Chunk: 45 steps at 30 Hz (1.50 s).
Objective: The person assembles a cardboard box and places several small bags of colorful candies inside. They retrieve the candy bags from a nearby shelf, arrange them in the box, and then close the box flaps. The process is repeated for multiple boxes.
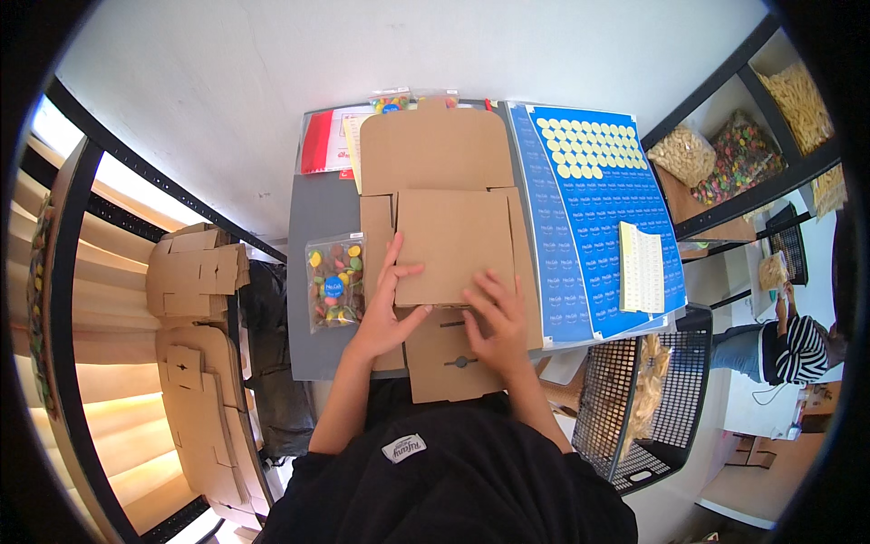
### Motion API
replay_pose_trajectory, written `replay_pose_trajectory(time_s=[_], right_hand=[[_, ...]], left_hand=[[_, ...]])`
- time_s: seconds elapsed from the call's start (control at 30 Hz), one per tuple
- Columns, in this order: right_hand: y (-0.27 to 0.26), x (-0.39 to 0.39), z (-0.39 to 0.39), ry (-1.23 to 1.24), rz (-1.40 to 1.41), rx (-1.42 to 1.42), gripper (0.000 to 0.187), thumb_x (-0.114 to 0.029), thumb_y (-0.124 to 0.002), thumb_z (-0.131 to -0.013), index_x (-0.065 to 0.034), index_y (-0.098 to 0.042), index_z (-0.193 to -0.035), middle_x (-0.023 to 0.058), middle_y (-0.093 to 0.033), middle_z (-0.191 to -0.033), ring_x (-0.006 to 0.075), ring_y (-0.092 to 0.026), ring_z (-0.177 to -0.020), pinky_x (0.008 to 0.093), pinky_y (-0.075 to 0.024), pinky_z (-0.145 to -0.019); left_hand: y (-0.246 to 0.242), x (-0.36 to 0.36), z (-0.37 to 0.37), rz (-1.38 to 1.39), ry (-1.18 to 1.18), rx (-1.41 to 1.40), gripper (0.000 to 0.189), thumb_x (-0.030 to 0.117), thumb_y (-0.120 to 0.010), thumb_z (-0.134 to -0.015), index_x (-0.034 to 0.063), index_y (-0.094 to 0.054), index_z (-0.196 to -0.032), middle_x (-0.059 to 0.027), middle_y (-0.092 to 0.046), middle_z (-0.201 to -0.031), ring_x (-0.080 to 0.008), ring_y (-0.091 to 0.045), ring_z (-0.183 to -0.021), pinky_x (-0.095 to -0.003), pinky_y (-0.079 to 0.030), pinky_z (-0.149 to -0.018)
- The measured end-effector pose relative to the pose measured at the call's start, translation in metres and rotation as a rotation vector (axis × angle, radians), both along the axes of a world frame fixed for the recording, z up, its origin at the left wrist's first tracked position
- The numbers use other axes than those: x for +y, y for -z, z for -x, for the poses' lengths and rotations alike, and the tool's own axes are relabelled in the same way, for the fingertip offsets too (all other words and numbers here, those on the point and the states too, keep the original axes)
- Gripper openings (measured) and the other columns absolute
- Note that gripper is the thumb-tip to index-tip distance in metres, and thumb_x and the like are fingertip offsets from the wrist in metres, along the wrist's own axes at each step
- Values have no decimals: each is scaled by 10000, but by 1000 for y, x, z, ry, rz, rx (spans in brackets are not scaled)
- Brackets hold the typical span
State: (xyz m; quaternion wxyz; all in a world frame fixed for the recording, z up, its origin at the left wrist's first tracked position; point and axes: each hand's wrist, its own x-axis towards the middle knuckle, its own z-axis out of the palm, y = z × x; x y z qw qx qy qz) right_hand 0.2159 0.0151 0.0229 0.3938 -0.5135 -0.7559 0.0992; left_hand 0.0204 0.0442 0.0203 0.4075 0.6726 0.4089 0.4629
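Note:
A die-cut cardboard box blank (452,245), partly folded, lies before me on the grey table (326,360). My left hand (389,306) rests at the panel's left edge, its thumb at the lower left corner and its fingers spread. My right hand (499,319) lies on the panel's lower right part with bent fingers. A slotted flap (455,374) reaches toward me below both hands. Left of the blank lies a clear bag of colourful candies (336,282) with a round blue sticker.
Blue sticker sheets (612,231) and a folded label strip (641,268) lie at the right. Red-and-white packaging (329,143) is at the back left. Stacked cardboard blanks (200,408) stand left; a black plastic basket (652,408) stands right. Another person (788,347) stands farther off.

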Motion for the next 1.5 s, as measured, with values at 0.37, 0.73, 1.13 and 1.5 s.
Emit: replay_pose_trajectory(time_s=[0.37,0.73,1.13,1.5], right_hand=[[-4,-3,-14,-3,-102,-43,269,-71,-708,-661,-131,-678,-922,80,-552,-1161,328,-432,-1186,515,-328,-988],[-16,19,-13,111,161,-8,394,-210,-559,-828,-65,-505,-1191,145,-384,-1338,359,-320,-1263,535,-204,-1036],[-15,25,-9,176,260,-285,531,-246,-436,-901,-26,-293,-1363,191,-204,-1440,397,-302,-1260,450,-291,-1003],[2,24,-2,230,144,285,639,-249,-536,-868,30,-241,-1361,247,-238,-1408,390,-318,-1259,418,-276,-1031]], left_hand=[[1,0,1,15,12,-11,370,46,-601,-753,63,-466,-1097,-172,-118,-1476,-326,-82,-1372,-430,-134,-1083],[-34,19,-21,-212,-96,815,390,160,-531,-802,50,-455,-1169,-123,-306,-1400,-312,-179,-1343,-508,-85,-1079],[-24,27,-53,-328,-46,914,544,311,-448,-866,65,-351,-1342,-84,-296,-1421,-244,-222,-1335,-498,-104,-1081],[-5,11,-23,-169,-458,9,545,75,-501,-847,-1,-294,-1346,-160,-322,-1390,-244,-283,-1311,-415,-175,-1072]])
